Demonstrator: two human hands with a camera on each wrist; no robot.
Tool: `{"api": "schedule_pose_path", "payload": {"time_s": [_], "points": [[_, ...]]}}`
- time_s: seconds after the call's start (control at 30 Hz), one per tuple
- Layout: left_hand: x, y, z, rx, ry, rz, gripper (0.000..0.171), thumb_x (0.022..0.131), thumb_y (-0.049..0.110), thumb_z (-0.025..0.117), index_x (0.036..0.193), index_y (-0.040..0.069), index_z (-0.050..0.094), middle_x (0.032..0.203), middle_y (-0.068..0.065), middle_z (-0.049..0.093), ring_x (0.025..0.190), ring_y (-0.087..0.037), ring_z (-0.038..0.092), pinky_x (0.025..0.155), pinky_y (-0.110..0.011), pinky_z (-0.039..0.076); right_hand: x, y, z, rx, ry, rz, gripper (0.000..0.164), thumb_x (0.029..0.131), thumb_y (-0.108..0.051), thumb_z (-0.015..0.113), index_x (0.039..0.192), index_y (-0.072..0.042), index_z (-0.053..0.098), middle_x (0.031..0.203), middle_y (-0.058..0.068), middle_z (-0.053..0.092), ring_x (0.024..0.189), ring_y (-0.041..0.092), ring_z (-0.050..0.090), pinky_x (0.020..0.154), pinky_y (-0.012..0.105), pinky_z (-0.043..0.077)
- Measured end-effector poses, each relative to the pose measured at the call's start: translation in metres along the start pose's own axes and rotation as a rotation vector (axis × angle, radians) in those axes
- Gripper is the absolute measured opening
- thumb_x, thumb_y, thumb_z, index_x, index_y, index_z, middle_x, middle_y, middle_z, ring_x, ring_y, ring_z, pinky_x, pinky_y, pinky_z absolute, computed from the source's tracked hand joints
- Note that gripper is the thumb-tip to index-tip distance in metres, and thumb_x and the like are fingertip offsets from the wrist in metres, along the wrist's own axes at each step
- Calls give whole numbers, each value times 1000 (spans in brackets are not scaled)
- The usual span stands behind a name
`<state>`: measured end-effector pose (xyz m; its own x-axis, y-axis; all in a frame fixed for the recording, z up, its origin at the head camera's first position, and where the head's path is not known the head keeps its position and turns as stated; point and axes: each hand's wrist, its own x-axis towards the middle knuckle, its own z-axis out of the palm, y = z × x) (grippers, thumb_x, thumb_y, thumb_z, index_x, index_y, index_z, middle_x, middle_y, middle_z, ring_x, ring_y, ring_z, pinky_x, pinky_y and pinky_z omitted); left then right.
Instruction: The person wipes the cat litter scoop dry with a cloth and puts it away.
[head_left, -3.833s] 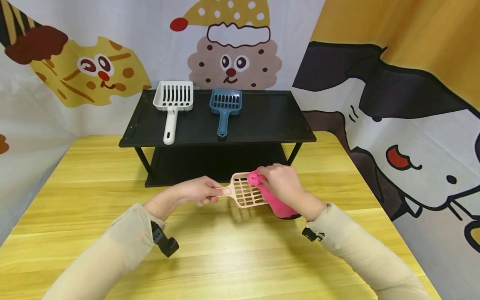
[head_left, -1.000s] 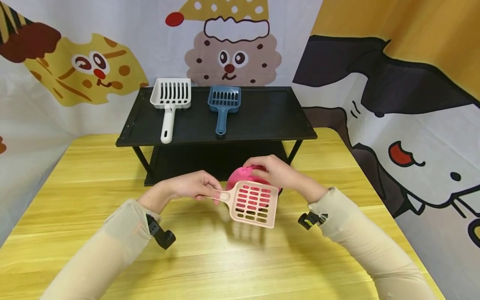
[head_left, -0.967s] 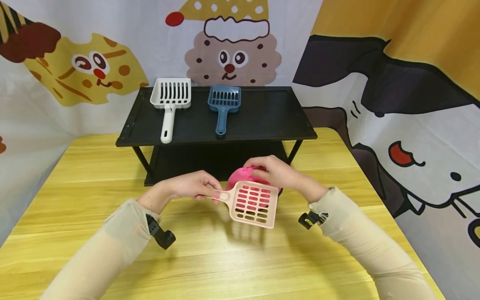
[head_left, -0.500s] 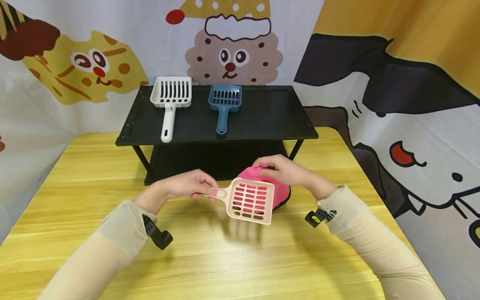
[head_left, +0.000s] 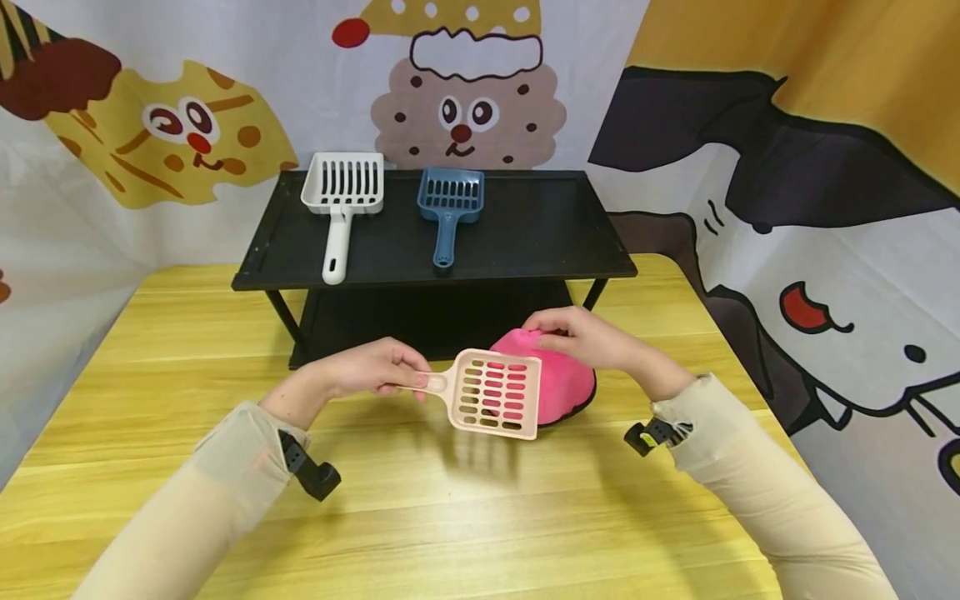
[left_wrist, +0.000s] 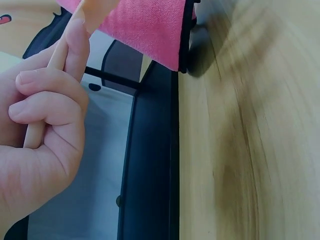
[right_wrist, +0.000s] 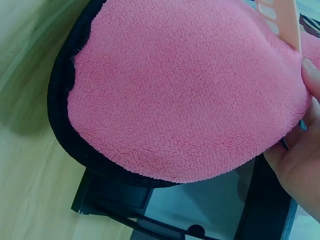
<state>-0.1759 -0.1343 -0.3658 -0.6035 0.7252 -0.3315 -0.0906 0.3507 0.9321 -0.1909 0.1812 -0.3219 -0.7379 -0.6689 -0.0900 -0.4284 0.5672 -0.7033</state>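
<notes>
My left hand (head_left: 378, 367) grips the handle of a pale peach litter scoop (head_left: 482, 393), holding it above the table with its slotted head toward the right. In the left wrist view the fingers (left_wrist: 55, 105) curl round the thin handle. My right hand (head_left: 585, 335) pinches the upper edge of a fuzzy pink cloth (head_left: 564, 385) with a black border. The cloth hangs behind the scoop's head, and pink shows through many of the slots. Close up in the right wrist view, the cloth (right_wrist: 185, 90) covers most of the scoop, leaving only a corner visible.
Behind the hands stands a black two-tier shelf (head_left: 540, 233). On its top lie a white litter scoop (head_left: 339, 229) and a blue litter scoop (head_left: 447, 221). The wooden table (head_left: 450, 533) extends in front, and a cartoon-printed curtain (head_left: 315, 67) hangs behind.
Earlier the cloth lay over the scoop's right edge; now it is behind the head. Over the last second the right hand and cloth have shifted right, and the scoop slightly up and left.
</notes>
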Motion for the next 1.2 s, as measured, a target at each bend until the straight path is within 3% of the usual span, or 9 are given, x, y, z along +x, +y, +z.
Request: {"api": "schedule_pose_path", "payload": {"time_s": [0.23,0.43,0.57,0.77,0.87,0.97,1.2], "points": [[-3,-5,-2,-6,20,-20,27,93,19,57,104,-5,64,74,6,66,45,-5,36,44,-19,25,-5,2,-1,-6,5,23,15,91,-7,58,104,-8,64,92,3,63,83,18,52,69,24,46],[-9,-10,-8,-30,52,-25,26,93,18,58,103,-5,63,73,7,65,46,-6,36,45,-18,25,-9,7,-5,21,74,48,12,91,-8,58,101,-5,64,86,4,62,79,16,51,68,23,46],[-13,-6,-10,4,60,-9,25,92,18,60,101,-5,64,72,7,65,45,-6,36,44,-18,26,-7,8,-7,119,108,145,14,93,-7,55,103,-1,61,90,10,63,75,16,53,66,23,46],[-1,10,0,105,-28,107,22,90,21,62,99,1,67,74,3,65,44,-7,35,43,-19,27,4,1,-1,293,70,257,19,96,-13,50,109,0,55,91,7,61,74,14,57,67,23,50],[6,16,4,122,-29,136,21,90,19,62,101,2,68,77,1,66,45,-8,35,44,-19,28,11,-3,6,405,22,262,21,97,-13,48,112,1,50,87,3,61,71,12,59,66,22,51],[9,18,4,136,-5,123,20,90,16,62,102,2,68,79,-2,67,45,-10,35,45,-20,28,16,-5,11,491,-10,255,23,97,-12,46,115,2,47,85,0,62,70,11,60,65,22,52],[9,13,2,134,7,97,22,91,16,60,104,0,66,79,2,66,47,-8,35,46,-19,29,17,-2,17,593,-22,239,23,98,-8,42,117,5,44,83,-3,62,72,8,60,65,20,52]]}}
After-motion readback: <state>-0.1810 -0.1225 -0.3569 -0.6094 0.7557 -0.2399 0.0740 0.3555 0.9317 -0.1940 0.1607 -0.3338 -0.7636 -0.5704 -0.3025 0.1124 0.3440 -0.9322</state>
